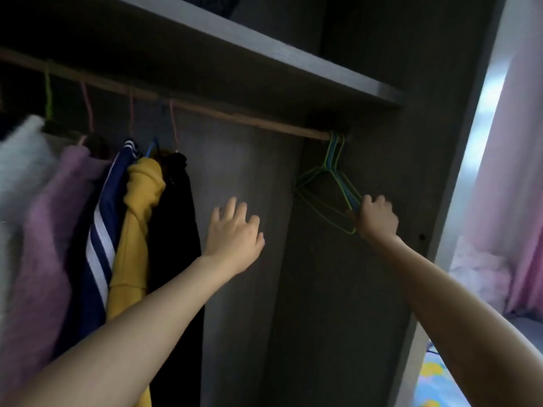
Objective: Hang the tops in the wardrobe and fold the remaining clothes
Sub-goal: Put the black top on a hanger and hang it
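Your right hand [377, 218] curls tight round the lower corner of the empty hangers [326, 183], a green and blue bunch hooked at the right end of the rail [235, 116] in the wardrobe [293, 69]; your left hand [235, 236] is spread flat and holds nothing, before the back panel [235, 171]; the tops [138, 215] hang along the rail's left half: white, pink, striped navy, yellow, black.
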The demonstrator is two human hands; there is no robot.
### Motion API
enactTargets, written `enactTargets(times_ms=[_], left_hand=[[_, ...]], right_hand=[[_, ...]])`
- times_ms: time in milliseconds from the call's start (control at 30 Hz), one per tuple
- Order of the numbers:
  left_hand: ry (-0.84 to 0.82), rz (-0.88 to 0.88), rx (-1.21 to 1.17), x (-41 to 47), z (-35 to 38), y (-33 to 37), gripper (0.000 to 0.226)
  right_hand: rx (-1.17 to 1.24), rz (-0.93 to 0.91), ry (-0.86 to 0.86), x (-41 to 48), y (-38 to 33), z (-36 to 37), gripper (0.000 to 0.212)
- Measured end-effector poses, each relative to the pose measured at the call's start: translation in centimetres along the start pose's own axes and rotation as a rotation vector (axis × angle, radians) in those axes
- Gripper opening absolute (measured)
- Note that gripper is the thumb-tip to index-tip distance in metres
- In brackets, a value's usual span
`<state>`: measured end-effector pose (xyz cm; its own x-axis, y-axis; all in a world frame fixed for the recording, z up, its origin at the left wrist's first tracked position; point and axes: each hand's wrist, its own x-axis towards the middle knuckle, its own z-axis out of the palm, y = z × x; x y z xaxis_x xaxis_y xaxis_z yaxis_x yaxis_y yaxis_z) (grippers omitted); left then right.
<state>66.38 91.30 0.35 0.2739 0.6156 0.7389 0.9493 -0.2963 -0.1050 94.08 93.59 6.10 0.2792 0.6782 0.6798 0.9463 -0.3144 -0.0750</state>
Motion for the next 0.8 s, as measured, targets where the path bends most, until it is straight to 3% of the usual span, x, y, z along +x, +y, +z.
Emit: enactTargets(times_ms=[167,400,567,700,800], left_hand=[[0.004,0.072,-0.097,2.9,1.3,1.0,0.042],[-0.019,0.139,-0.236,5.1,3.1,2.0,0.043],[-0.060,0.125,-0.349,5.5,4.4,2.1,0.042],[-0.104,0.079,-0.451,5.8,4.9,2.4,0.041],[-0.125,0.071,-0.500,5.8,4.9,2.9,0.041]], right_hand=[[-0.160,-0.017,-0.111,-0.5,0.7,0.8,0.026],[-0.305,-0.003,-0.013,0.5,-0.7,-0.2,0.023],[-0.127,0.067,0.016,1.5,-0.7,-1.2,0.016],[0.100,0.137,0.086,1.7,-1.6,-1.8,0.033],[0.192,0.186,0.108,1.6,-2.3,-2.2,0.033]])
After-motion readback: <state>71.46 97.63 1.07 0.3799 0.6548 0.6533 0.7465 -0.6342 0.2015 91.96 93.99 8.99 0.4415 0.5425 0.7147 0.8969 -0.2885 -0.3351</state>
